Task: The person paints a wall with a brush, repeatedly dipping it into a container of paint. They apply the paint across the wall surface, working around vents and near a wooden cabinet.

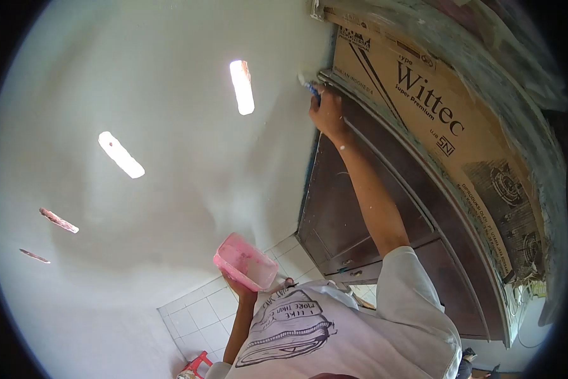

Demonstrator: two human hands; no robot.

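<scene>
My right hand [328, 115] is raised at the wall, its fingers wrapped round the blue handle of a paintbrush [312, 90]. The pale bristles meet the white wall [189, 82] beside the top corner of a dark brown cabinet [366, 189]. Lower down, my left hand [236, 284] grips a pink plastic container [249, 265] from beneath and the side. The tub is tilted towards me, with whitish paint smears inside; its paint level is hard to make out. Part of the left fingers is hidden behind it.
A flattened "Wittec" cardboard box [416, 95] lies along the cabinet's top. Bright slots [241, 87] pierce the wall. White tiles [202, 309] cover the floor, where a red stool [197, 363] stands at the lower left. Dark items [467, 363] lie at the lower right.
</scene>
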